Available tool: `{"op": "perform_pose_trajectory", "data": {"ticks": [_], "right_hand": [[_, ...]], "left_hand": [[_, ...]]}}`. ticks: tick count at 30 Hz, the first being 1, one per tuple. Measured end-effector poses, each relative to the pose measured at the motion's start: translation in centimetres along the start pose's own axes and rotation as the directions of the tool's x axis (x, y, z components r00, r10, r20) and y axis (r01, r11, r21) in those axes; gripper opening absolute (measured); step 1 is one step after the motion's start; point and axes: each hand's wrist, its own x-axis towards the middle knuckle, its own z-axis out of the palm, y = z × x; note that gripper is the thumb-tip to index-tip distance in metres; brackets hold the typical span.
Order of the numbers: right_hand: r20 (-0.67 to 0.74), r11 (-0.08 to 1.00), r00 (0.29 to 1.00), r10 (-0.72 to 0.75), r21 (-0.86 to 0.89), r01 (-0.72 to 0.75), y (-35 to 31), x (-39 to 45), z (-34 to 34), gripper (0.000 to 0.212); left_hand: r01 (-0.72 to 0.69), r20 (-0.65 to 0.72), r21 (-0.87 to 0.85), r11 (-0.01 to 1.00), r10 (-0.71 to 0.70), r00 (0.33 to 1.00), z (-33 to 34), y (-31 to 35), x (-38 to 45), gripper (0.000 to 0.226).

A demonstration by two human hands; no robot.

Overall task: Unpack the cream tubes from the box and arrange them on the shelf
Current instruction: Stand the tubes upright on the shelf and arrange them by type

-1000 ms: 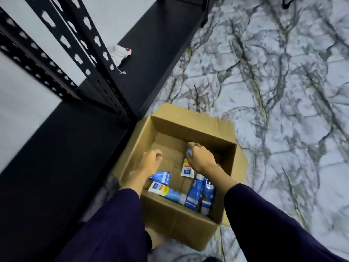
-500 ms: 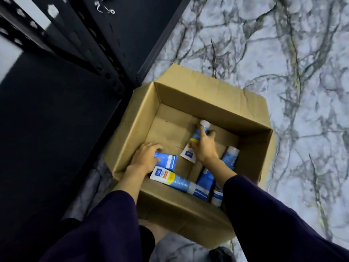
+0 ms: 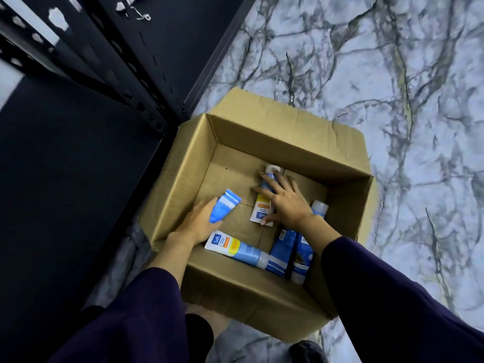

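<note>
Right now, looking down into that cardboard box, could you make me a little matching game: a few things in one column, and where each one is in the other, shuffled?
Things:
1. left hand
2. right hand
3. tube with the orange band
4. cardboard box

Places or states:
A. lies flat on the box bottom by the near wall, nobody touching it
B. stands on the marbled floor beside the black shelf
C. holds a blue and white tube, raised end up
D. fingers spread over a tube with a white cap in the middle of the box

Pairs: 1-C, 2-D, 3-A, 4-B
</note>
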Motion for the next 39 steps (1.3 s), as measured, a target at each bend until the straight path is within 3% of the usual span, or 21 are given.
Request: {"op": "perform_pose_trajectory", "data": {"ticks": [3,6,11,18,23,27,31,35,39], "right_hand": [[0.022,0.992,0.999,0.025,-0.123,-0.023,0.2,0.1,0.1,0.089],[-0.023,0.975,0.989,0.143,-0.166,-0.145,-0.5,0.2,0.1,0.086],[-0.159,0.933,0.924,0.348,-0.033,-0.357,-1.2,0.2,-0.1,0.079],[-0.141,0.976,0.967,0.211,-0.033,-0.217,0.2,-0.6,0.9,0.070],[-0.027,0.991,0.990,0.137,0.003,-0.137,-1.8,-0.2,1.3,0.060],[-0.001,0.956,0.978,0.210,0.211,-0.205,-2.5,-1.4,0.3,0.067],[-0.101,0.860,0.948,0.303,0.457,-0.227,-3.8,-3.3,-2.9,0.067],[-0.267,0.795,0.924,0.274,0.604,-0.061,-5.9,-6.0,-7.6,0.077],[-0.455,0.758,0.860,0.229,0.638,0.136,-8.9,-9.5,-13.5,0.073]], "left_hand": [[-0.029,-0.122,-0.207,0.978,0.004,0.992,-0.3,0.1,0.1,0.060],[-0.044,-0.164,-0.313,0.949,-0.008,0.986,-0.6,0.3,-0.3,0.049],[-0.041,-0.156,-0.342,0.939,-0.014,0.988,-0.6,0.6,-0.5,0.069],[-0.063,-0.181,-0.351,0.934,-0.002,0.983,-0.4,0.9,-0.4,0.076],[-0.095,-0.186,-0.359,0.928,0.029,0.982,-0.9,1.4,-1.0,0.074],[-0.155,-0.222,-0.387,0.909,0.071,0.973,-2.3,2.8,-3.0,0.072],[-0.223,-0.294,-0.423,0.878,0.099,0.951,-4.2,4.9,-6.0,0.065],[-0.336,-0.407,-0.445,0.830,0.147,0.902,-6.9,8.0,-10.7,0.064],[-0.424,-0.594,-0.370,0.827,0.140,0.792,-10.8,11.0,-16.4,0.064]]}}
